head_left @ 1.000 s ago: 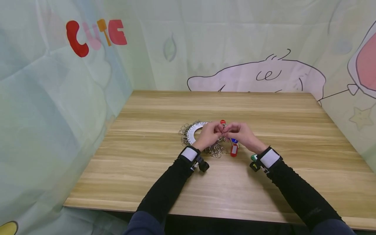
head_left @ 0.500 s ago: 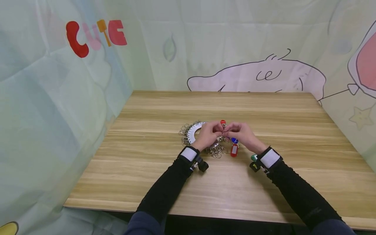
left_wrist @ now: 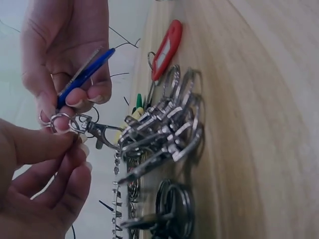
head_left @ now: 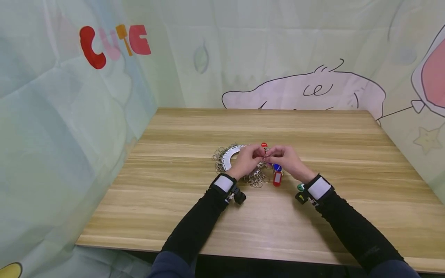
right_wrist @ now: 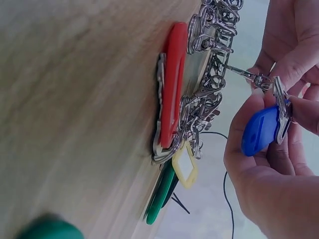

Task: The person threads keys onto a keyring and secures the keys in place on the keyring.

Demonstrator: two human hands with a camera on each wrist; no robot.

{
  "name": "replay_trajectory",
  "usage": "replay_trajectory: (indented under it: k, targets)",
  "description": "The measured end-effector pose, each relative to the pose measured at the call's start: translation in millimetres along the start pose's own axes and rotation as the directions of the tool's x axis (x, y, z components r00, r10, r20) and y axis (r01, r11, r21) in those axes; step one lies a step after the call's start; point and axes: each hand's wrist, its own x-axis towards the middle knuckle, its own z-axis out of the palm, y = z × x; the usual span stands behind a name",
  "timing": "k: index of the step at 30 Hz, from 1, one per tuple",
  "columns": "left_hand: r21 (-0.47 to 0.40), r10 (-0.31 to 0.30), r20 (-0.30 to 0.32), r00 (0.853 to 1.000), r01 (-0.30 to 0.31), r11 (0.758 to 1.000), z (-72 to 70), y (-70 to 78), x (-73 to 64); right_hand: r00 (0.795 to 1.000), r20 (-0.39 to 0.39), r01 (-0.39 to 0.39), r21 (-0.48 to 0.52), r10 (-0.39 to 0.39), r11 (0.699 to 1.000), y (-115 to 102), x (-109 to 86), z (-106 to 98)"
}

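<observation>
My left hand (head_left: 247, 159) pinches a small split key ring (left_wrist: 61, 122) between thumb and fingertips. The ring is joined to a metal snap hook (left_wrist: 98, 131), which hangs from the white round key holder (head_left: 226, 156). Facing it, my right hand (head_left: 286, 160) holds a blue key tag (right_wrist: 260, 131) together with a silver key (right_wrist: 282, 110). Its fingertips meet the left hand's at the ring. Curled fingers partly cover the key tag, and where exactly the ring and key join is hidden. Many more snap hooks (left_wrist: 169, 124) crowd the holder's edge.
On the wooden table (head_left: 174, 200), a red key tag (head_left: 277, 178) with a key lies just below the hands. Another red tag sits beyond the fingertips. Yellow (right_wrist: 185, 165) and green (right_wrist: 161, 195) tags lie near the hooks. A teal-green tag (head_left: 300, 187) is beside the right wrist.
</observation>
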Motion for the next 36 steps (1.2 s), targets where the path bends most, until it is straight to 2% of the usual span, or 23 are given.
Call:
replay_trajectory:
  k: [5, 12, 19, 23, 30, 36]
  targets:
    - [0.015, 0.037, -0.033, 0.999, -0.037, 0.999, 0.7, -3.5, 0.2, 1.000, 0.008, 0.026, 0.016, -0.027, 1.000, 0.7, -0.8, 0.1]
    - [-0.005, -0.027, -0.021, 0.999, 0.027, 1.000, -0.2, -4.2, 0.1, 0.996, 0.026, 0.081, 0.021, -0.082, 0.996, 2.1, -1.7, 1.7]
    - [0.044, 0.014, -0.017, 1.000, -0.013, 0.999, -1.1, -1.5, -0.3, 0.997, 0.021, 0.071, 0.010, -0.071, 0.997, 1.2, -1.2, 2.4]
    - [0.022, -0.013, -0.019, 1.000, 0.013, 1.000, -0.7, -2.1, -0.4, 0.997, 0.023, 0.071, 0.013, -0.071, 0.997, 0.8, -1.4, 3.0]
    - [-0.015, -0.079, 0.032, 0.996, 0.080, 0.997, -3.0, -3.7, -0.1, 0.995, 0.038, 0.092, 0.002, -0.092, 0.996, 2.4, -1.2, 3.7]
    - [0.022, -0.057, 0.082, 0.995, 0.055, 0.998, -4.4, -2.8, 0.3, 0.998, 0.028, 0.059, -0.025, -0.058, 0.998, 2.6, -1.0, 3.2]
